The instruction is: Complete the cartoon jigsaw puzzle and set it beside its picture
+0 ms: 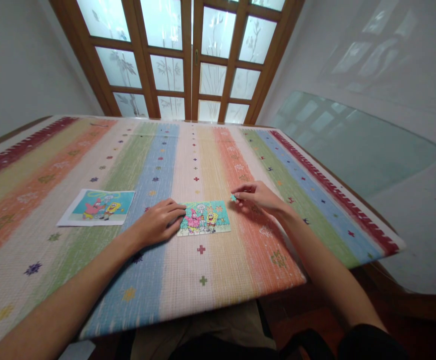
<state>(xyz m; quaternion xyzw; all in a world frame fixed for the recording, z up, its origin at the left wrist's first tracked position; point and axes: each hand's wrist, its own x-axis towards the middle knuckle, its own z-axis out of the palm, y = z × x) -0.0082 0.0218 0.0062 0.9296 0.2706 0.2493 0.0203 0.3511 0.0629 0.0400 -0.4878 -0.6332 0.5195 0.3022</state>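
Note:
A small cartoon jigsaw puzzle (204,218) lies flat on the striped tablecloth (202,165), near the front middle. My left hand (157,222) rests palm down on the puzzle's left edge, fingers spread over it. My right hand (257,196) sits just right of the puzzle's upper right corner and pinches a small teal puzzle piece (233,198) between thumb and fingertips, close to that corner. A printed picture card (99,206) with the same cartoon scene lies to the left, apart from both hands.
The table's front edge (210,307) runs just above my lap. A wooden-framed frosted glass door (191,60) stands behind the table. A glass tabletop (353,145) leans against the wall at the right.

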